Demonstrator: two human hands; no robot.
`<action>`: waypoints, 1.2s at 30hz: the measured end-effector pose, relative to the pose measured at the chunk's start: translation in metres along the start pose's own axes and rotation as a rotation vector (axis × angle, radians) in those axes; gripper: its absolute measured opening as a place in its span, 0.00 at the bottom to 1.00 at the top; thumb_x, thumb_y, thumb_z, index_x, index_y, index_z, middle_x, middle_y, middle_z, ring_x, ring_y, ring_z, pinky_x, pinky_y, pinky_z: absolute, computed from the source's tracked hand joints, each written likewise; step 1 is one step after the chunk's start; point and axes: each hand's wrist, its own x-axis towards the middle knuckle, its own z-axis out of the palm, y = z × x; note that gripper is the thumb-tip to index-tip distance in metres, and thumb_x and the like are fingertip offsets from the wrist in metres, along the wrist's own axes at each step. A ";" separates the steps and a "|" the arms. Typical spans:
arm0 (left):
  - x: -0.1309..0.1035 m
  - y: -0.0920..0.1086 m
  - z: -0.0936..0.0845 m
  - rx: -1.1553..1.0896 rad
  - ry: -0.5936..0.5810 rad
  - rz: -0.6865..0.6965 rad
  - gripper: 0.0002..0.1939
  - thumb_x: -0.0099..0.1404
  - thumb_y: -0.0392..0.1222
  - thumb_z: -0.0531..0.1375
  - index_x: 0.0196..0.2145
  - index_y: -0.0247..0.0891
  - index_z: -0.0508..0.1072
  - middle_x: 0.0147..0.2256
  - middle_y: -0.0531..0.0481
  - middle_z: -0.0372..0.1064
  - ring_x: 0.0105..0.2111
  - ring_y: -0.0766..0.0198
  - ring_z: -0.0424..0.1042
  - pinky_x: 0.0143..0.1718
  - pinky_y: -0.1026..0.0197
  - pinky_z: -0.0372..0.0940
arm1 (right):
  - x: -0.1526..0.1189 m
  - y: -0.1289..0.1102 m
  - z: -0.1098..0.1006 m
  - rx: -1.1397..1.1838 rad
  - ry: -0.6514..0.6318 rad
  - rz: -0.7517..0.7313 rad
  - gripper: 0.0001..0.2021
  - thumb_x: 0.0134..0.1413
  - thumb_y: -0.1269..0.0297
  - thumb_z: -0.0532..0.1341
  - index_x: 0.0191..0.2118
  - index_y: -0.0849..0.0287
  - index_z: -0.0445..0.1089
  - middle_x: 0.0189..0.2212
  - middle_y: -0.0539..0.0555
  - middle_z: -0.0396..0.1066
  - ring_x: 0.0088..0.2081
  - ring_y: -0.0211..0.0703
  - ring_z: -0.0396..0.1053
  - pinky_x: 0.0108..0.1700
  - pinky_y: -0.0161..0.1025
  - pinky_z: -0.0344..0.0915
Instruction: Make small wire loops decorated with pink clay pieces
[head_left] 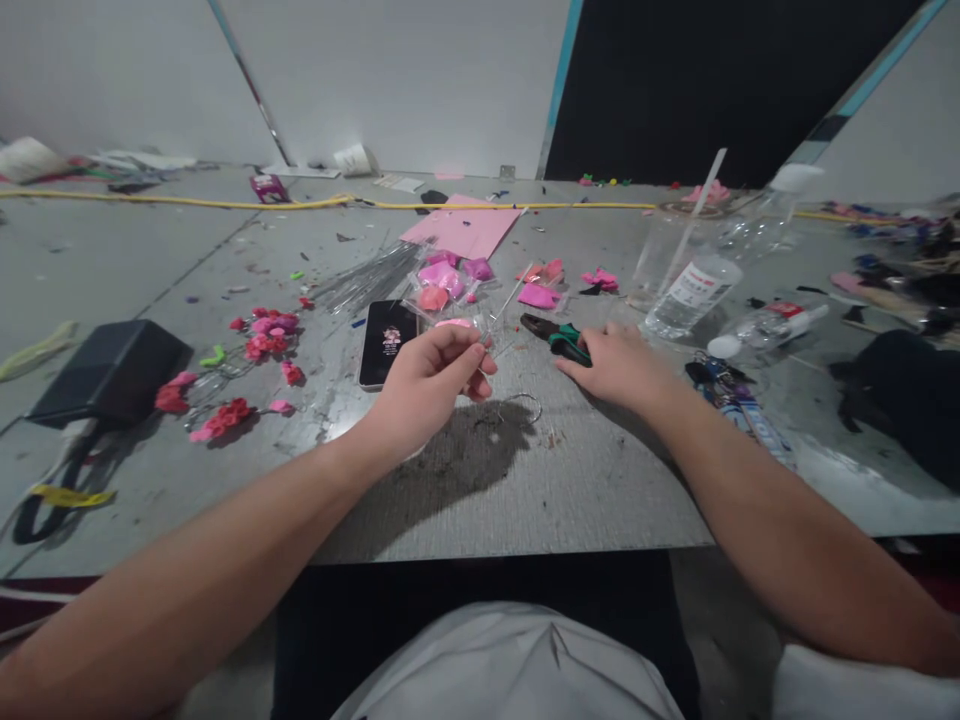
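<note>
Thumb and fingers of my left hand [439, 375] are pinched together on a thin wire [510, 352], above the table in front of a dark phone [384, 345]. My right hand [619, 365] rests on the table with its fingers around the green-and-black handles of the pliers [559, 338], whose jaws point up and left. A loop of thin wire [531, 400] lies between my hands, in shadow. Beyond them are clear bags of pink and coral clay [442, 278] and a bundle of straight wires [367, 285].
Red and pink flower pieces [225, 420] and a black box-shaped lamp or adapter [112, 375] are at the left. On the right stand a clear bottle [694, 295] and a cup with a straw; keys [739, 400] lie nearer. A yellow cord [480, 205] crosses the back.
</note>
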 end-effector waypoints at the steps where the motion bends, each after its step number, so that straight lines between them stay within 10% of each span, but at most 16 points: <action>1: 0.000 -0.001 0.000 -0.001 -0.007 -0.002 0.06 0.71 0.40 0.67 0.37 0.37 0.74 0.32 0.51 0.75 0.25 0.70 0.73 0.30 0.64 0.71 | -0.002 -0.003 -0.002 0.007 0.011 0.001 0.23 0.62 0.44 0.67 0.48 0.61 0.76 0.47 0.71 0.72 0.55 0.74 0.68 0.54 0.64 0.65; 7: -0.001 -0.004 0.001 -0.007 -0.090 -0.029 0.08 0.71 0.42 0.68 0.39 0.37 0.74 0.32 0.52 0.74 0.25 0.70 0.73 0.28 0.65 0.70 | -0.026 -0.035 -0.024 0.523 0.316 -0.236 0.17 0.65 0.48 0.66 0.40 0.59 0.75 0.44 0.64 0.75 0.49 0.59 0.71 0.51 0.54 0.68; 15: -0.006 -0.003 0.001 0.083 -0.272 0.025 0.08 0.72 0.44 0.67 0.40 0.36 0.75 0.32 0.51 0.75 0.25 0.69 0.74 0.29 0.65 0.71 | -0.048 -0.076 -0.029 1.375 -0.028 -0.282 0.24 0.58 0.40 0.72 0.29 0.57 0.71 0.25 0.49 0.69 0.24 0.36 0.60 0.27 0.39 0.57; 36: -0.003 -0.005 -0.006 0.670 -0.168 0.479 0.07 0.74 0.39 0.61 0.39 0.41 0.79 0.37 0.45 0.81 0.38 0.58 0.79 0.43 0.58 0.71 | -0.042 -0.069 -0.022 1.693 -0.475 -0.090 0.24 0.48 0.48 0.80 0.26 0.59 0.69 0.23 0.46 0.63 0.25 0.33 0.55 0.25 0.35 0.49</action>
